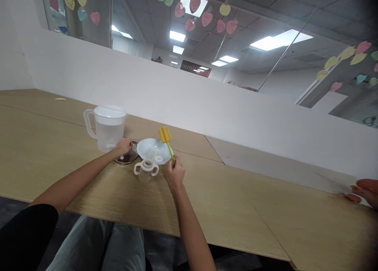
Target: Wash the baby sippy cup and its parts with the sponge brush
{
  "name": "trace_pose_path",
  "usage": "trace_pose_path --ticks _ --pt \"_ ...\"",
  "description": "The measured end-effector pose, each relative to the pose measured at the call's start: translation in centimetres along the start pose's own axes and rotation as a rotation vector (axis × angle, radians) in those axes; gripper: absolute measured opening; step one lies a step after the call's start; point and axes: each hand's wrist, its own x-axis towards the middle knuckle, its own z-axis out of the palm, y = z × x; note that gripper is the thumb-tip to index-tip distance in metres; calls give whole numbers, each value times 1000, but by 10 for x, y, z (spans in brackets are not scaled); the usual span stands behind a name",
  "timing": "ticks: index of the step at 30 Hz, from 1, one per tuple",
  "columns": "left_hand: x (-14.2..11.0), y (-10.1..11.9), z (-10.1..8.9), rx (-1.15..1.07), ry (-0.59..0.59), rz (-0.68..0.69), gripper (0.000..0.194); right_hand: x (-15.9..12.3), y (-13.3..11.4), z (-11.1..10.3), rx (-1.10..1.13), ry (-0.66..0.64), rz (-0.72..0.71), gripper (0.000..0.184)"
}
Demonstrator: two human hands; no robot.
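My right hand [176, 171] is closed around the green handle of a sponge brush [165, 134], its yellow head pointing up. Over a round metal tray [127, 157] my left hand [125, 145] has its fingers drawn together; whatever they hold is too small to make out. Between the hands stands a baby bottle [145, 173] with two side handles and an uncapped top. Behind it sits a white bowl [143, 148], with a small white part [158, 159] at its near rim. A clear plastic pitcher [109, 123] with liquid stands behind my left hand.
The wooden table [224, 200] runs along a white wall [177, 93] below a window with heart-shaped notes [206, 19]. A small pale flat piece [60, 99] lies at the far left. At the right edge another person's hand [366, 193] is near red objects.
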Motion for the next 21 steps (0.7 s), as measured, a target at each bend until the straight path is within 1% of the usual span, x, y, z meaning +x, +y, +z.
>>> trace_pose_path --ticks 4,7,10,13,17,19,21 --pt "-2 2 0 14 -12 -8 23 0 -1 -1 -7 -1 14 44" --pt "-4 6 -5 38 -21 -24 24 1 -1 -2 -2 2 20 45" --pt "-6 12 -16 77 -33 -62 23 2 -2 -4 8 10 23 46" --pt "-7 24 -30 114 -30 -70 24 3 -3 -5 6 7 36 44" --pt "-12 49 -42 141 20 27 30 3 -3 -4 0 -1 51 44" --pt "-15 63 -42 135 18 91 33 3 -3 -4 0 -13 52 44" --pt "-17 74 -38 114 -11 152 33 3 -2 -5 1 -27 55 44"
